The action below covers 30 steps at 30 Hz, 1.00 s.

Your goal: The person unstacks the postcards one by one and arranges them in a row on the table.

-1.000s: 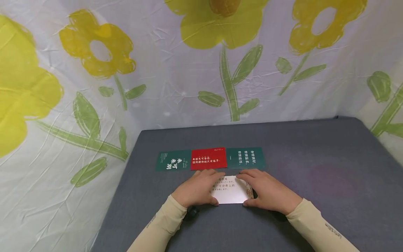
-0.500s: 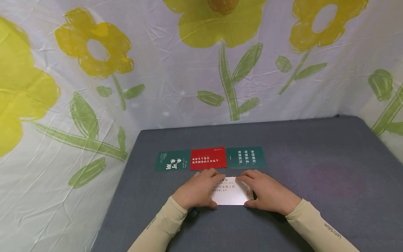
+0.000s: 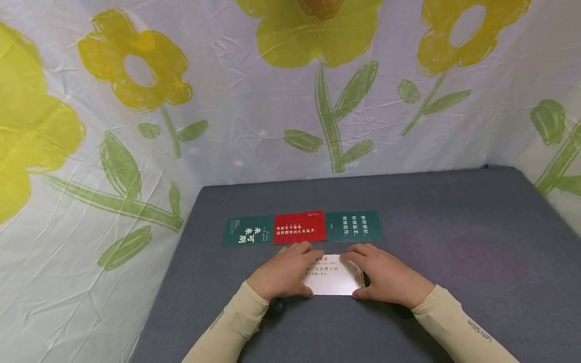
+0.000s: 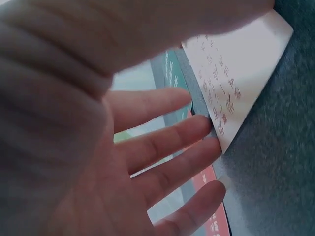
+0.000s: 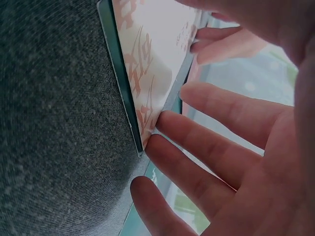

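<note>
A white card (image 3: 331,285) with printed characters lies between both hands, in front of a row of cards. My left hand (image 3: 283,275) grips its left end, thumb at the near edge and fingers at the far edge. At the right end my right hand (image 3: 392,278) holds it the same way. In the right wrist view a dark green card edge (image 5: 116,49) shows beneath the white card (image 5: 157,54), slightly out of line with it. Fingertips (image 4: 209,147) of the left hand touch the white card's far side. Whether the card is lifted cannot be told.
Beyond the hands, a green card (image 3: 249,237), a red card (image 3: 299,236) and another green card (image 3: 351,227) lie side by side on the grey table (image 3: 454,212). A white cloth (image 3: 254,126) with yellow flowers hangs behind the table and at its sides.
The white card and both hands have shifted very slightly towards the person. Both hands keep their hold, and the row of cards stays in place.
</note>
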Motion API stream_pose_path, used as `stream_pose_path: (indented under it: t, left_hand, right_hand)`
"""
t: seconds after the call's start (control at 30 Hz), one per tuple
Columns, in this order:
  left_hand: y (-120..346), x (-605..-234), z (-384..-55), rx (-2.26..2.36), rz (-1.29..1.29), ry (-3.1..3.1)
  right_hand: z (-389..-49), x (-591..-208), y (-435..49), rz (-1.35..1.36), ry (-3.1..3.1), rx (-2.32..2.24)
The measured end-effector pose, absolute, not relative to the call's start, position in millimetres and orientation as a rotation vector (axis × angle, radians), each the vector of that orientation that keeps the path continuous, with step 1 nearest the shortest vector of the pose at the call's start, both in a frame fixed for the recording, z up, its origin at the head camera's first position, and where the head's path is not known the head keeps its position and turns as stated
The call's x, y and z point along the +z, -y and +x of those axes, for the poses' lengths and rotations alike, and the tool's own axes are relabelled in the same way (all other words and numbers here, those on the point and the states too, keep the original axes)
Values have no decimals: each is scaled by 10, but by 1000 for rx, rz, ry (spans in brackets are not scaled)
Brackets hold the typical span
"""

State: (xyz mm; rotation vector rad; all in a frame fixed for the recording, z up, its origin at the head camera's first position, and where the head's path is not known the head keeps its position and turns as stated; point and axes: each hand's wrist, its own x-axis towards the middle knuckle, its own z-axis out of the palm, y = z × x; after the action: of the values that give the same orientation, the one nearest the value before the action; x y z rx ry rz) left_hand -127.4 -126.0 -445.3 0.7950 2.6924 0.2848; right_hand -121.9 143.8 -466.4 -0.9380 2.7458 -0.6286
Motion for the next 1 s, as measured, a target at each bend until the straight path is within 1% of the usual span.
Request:
stream_pose_path:
  t: [1.0]
  left_hand:
    - [1278, -4494, -1323, 293, 815, -2701]
  right_hand:
    - [-1223, -4618, -1499, -941, -2752, -673]
